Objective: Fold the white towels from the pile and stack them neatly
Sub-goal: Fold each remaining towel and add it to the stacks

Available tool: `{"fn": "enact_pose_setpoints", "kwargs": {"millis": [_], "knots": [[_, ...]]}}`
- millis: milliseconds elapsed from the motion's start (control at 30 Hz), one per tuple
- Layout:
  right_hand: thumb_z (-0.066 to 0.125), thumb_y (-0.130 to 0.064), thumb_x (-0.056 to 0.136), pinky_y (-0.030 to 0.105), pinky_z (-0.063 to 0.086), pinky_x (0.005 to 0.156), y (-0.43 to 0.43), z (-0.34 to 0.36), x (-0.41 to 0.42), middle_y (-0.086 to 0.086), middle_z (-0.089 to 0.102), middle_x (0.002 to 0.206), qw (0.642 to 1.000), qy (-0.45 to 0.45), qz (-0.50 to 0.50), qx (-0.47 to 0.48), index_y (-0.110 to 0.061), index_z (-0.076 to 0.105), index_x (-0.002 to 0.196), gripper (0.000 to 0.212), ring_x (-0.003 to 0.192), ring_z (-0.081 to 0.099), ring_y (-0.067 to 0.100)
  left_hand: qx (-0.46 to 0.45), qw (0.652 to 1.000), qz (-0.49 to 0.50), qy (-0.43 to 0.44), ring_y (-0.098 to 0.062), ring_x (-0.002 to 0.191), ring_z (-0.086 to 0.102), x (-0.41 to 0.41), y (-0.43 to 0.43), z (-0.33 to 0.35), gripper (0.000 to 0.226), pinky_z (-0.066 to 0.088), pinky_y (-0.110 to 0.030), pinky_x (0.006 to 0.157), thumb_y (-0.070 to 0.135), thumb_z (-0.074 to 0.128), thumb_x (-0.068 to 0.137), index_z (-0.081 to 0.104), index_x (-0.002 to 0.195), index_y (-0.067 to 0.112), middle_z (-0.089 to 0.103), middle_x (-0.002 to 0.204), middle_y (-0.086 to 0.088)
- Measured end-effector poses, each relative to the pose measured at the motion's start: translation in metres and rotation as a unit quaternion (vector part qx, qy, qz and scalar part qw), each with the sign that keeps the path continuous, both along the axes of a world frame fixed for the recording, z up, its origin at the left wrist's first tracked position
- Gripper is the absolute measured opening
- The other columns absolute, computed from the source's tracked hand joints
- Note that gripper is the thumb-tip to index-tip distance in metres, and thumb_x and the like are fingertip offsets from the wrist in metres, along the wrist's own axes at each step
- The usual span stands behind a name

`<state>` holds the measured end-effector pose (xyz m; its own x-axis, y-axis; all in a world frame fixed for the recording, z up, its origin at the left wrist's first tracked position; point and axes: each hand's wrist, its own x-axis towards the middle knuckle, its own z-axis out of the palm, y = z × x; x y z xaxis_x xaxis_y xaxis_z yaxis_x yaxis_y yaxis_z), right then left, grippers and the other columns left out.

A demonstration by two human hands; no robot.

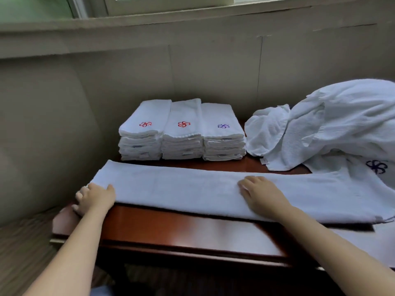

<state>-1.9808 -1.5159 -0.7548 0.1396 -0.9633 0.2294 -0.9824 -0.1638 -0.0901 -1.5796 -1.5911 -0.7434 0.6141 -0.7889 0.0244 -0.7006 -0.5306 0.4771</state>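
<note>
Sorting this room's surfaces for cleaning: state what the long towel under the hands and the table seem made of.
Long towel: looks like white cotton terry, matte, with a faintly nubby surface. Table: seems to be reddish-brown wood or veneer with a glossy lacquer, judging by the window glare; solid or veneer cannot be told.

Surroundings: table, wall, window, sofa.
Glossy red-brown table [171, 227] stands against beige wall [213, 67]; window [171, 3] above; sofa [38, 124] at left.
</note>
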Motion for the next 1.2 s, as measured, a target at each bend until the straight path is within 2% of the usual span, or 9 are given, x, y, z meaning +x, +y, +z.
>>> {"fn": "enact_pose_setpoints", "kwargs": {"millis": [233,367,533,600,700,867,1000,1100,1200], "knots": [[0.060,-0.021,0.090,0.040,0.047,0.080,0.014,0.011,0.015,0.010,0.065,0.095,0.995,-0.007,0.062,-0.074,-0.008,0.067,0.092,0.016,0.090,0.059,0.035,-0.059,0.998,0.010,0.030,-0.043,0.118,0.041,0.039,0.001,0.004,0.043,0.039,-0.050,0.097,0.030,0.053,0.089,0.056,0.121,0.002,0.045,0.128,-0.024],[0.052,-0.036,0.094,0.029,0.037,0.088,0.016,0.006,0.033,0.000,0.053,0.104,0.999,-0.021,0.025,-0.020,-0.015,0.059,0.103,0.024,0.099,0.048,0.022,-0.151,0.980,0.018,0.126,-0.045,0.099,0.052,0.051,-0.001,0.002,0.027,0.049,-0.048,0.083,0.015,0.045,0.085,0.064,0.099,0.003,0.056,0.109,-0.022],[0.063,-0.017,0.087,0.036,0.043,0.075,0.017,0.011,0.044,0.006,0.057,0.091,0.998,0.036,0.020,-0.054,-0.008,0.059,0.089,0.010,0.083,0.054,0.029,-0.194,0.964,0.031,0.180,-0.026,0.068,0.031,0.060,-0.004,0.004,0.026,0.021,-0.031,0.052,-0.005,0.040,0.080,0.035,0.060,0.011,0.034,0.062,-0.007],[0.064,-0.004,0.076,0.037,0.040,0.061,0.020,0.008,0.043,0.010,0.054,0.070,0.986,0.033,0.048,-0.158,-0.006,0.057,0.069,0.010,0.059,0.054,0.032,-0.169,0.972,0.035,0.162,-0.033,0.067,0.042,0.062,-0.001,0.007,0.018,0.034,-0.034,0.056,-0.005,0.041,0.081,0.050,0.067,0.003,0.047,0.069,-0.018],[0.043,-0.007,0.076,0.032,0.029,0.059,0.026,0.010,0.043,0.008,0.051,0.065,0.977,0.037,0.072,-0.199,-0.008,0.054,0.065,0.016,0.054,0.050,0.030,-0.159,0.979,0.044,0.123,-0.050,0.096,0.057,0.065,0.001,0.004,0.029,0.049,-0.047,0.079,-0.007,0.044,0.081,0.064,0.102,-0.008,0.060,0.107,-0.033],[0.077,0.011,0.054,0.034,0.042,0.047,0.028,0.010,0.039,0.006,0.053,0.068,0.986,-0.001,0.111,-0.123,-0.010,0.053,0.067,0.034,0.054,0.050,0.026,-0.148,0.985,0.034,0.079,-0.046,0.115,0.047,0.060,0.003,0.006,0.040,0.041,-0.047,0.094,-0.009,0.048,0.084,0.051,0.123,-0.003,0.049,0.127,-0.028],[0.065,-0.006,0.084,0.034,0.043,0.067,0.029,0.006,0.034,0.005,0.057,0.087,0.988,-0.018,0.118,-0.094,-0.009,0.058,0.087,0.008,0.074,0.055,0.029,-0.105,0.993,0.024,-0.050,-0.044,0.117,0.041,0.043,0.005,0.009,0.036,0.036,-0.047,0.095,-0.002,0.050,0.085,0.055,0.120,0.000,0.049,0.124,-0.026],[0.047,-0.030,0.097,0.028,0.037,0.089,0.027,0.004,0.024,-0.003,0.051,0.117,0.994,-0.044,0.096,-0.032,-0.016,0.054,0.117,0.025,0.105,0.049,0.021,-0.093,0.983,-0.077,-0.139,-0.038,0.117,0.042,0.005,-0.003,0.016,0.036,0.035,-0.045,0.095,0.001,0.046,0.086,0.059,0.119,0.008,0.052,0.124,-0.019],[0.050,-0.036,0.094,0.031,0.037,0.094,0.024,0.011,0.007,0.000,0.050,0.119,0.997,-0.071,0.013,-0.015,-0.017,0.053,0.117,0.030,0.112,0.045,0.022,-0.072,0.949,-0.249,-0.179,-0.032,0.119,0.044,-0.059,-0.007,0.019,0.034,0.037,-0.040,0.096,0.018,0.043,0.095,0.058,0.126,0.015,0.052,0.130,-0.011]]}}
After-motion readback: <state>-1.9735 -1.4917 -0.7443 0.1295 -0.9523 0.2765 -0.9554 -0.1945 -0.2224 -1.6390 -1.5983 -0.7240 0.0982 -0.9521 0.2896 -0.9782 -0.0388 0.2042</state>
